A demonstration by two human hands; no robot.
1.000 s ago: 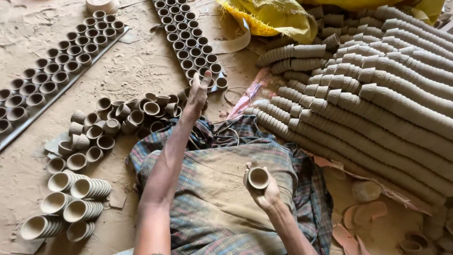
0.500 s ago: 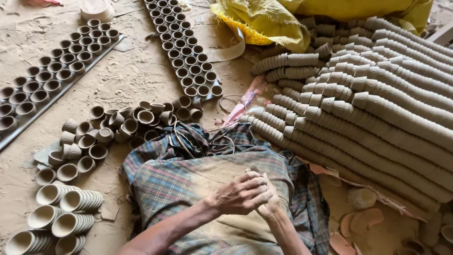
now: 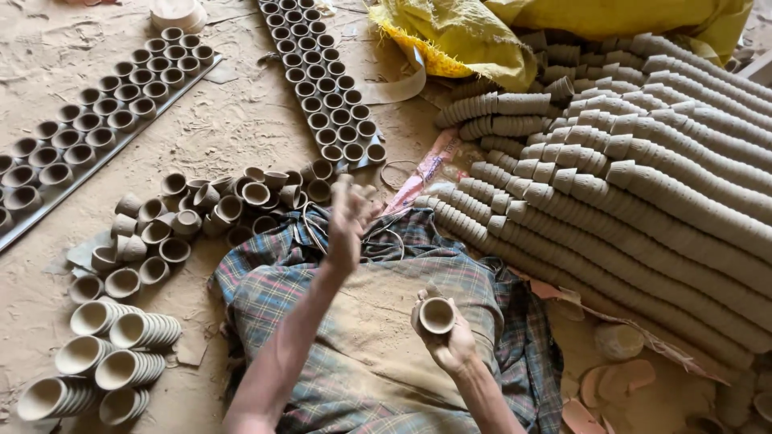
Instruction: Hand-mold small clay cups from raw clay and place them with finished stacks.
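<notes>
Even, soft daylight, bright throughout; shadows faint and short under the cups (image 3: 201, 209). No glare. My left hand (image 3: 350, 221) motion-blurred (fingers smeared); everything else sharp, edges barely bent.

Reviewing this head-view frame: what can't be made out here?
- Left hand: motion-blurred; whether it holds anything is unclear.
- Small clay cup: its lower body is hidden by the right hand.
- Stacked cups: cut off by the right edge.
- Yellow sack: covers whatever lies beneath.
</notes>
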